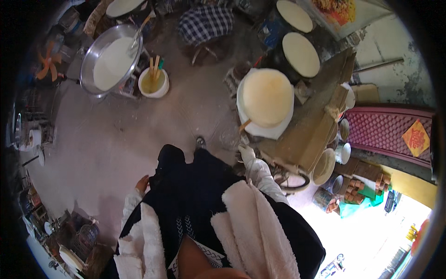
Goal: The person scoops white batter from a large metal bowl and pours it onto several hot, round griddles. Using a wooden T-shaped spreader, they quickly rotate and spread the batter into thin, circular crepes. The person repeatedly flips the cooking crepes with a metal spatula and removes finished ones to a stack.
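My right hand (pixel 246 152), in a pale glove, reaches forward at the near side of a white-covered round stand. Its fingers look closed around something small and shiny that I cannot make out. A thick, round, cream-coloured slab (pixel 267 97) rests on the white cloth (pixel 271 132) there. A short wooden handle (pixel 245 124) sticks out at the slab's near left edge, just beyond my right hand. My left hand (pixel 142 184) hangs low beside my dark clothing, away from any object. Its fingers are mostly hidden, so their pose is unclear.
To the far left stands a wide metal basin (pixel 84 69) of white matter, beside a white bucket (pixel 160 91) with wooden sticks. Ahead is a stool with a checked cover (pixel 206 23). Brown boards (pixel 302 144) and several buckets line the right; a wheel (pixel 295 183) is near my right arm.
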`<state>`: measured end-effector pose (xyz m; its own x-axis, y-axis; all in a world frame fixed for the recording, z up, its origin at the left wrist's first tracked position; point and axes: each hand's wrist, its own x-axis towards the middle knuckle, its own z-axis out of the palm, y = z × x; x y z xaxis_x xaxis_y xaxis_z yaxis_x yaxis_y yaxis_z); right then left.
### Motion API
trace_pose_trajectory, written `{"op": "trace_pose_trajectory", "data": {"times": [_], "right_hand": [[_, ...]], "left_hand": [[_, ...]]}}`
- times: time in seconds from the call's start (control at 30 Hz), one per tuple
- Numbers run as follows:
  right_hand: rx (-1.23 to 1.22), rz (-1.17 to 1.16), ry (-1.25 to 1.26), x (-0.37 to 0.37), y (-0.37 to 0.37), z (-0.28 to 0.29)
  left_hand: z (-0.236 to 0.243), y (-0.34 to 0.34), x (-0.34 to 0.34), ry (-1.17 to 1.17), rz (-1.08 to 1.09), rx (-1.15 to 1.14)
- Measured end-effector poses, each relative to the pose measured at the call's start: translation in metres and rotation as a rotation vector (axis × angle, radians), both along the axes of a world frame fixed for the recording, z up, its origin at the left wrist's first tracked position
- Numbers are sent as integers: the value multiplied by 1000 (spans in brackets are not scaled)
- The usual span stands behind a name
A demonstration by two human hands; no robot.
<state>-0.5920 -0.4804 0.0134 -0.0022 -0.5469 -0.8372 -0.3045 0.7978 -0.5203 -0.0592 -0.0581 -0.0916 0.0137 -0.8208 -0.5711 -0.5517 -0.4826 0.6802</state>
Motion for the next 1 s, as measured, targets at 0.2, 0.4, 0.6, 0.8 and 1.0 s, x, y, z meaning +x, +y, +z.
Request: {"op": "trace_pose_trajectory", "data": {"times": [0.2, 0.4, 0.6, 0.8, 1.0], "right_hand": [[-197, 96, 64, 120, -132, 10], [-279, 942, 449, 204, -183, 22], [-176, 922, 462, 269, -262, 77], [-296, 903, 203, 291, -383, 117], [-235, 1110, -78, 222, -443, -69]], "left_hand": [[9, -54, 128, 1696, 871, 255], [-47, -190, 210, 162, 1316, 571], [21, -451, 269, 383, 1037, 218], [114, -653, 220, 333, 766, 63], [92, -666, 177, -98, 359, 226]]}}
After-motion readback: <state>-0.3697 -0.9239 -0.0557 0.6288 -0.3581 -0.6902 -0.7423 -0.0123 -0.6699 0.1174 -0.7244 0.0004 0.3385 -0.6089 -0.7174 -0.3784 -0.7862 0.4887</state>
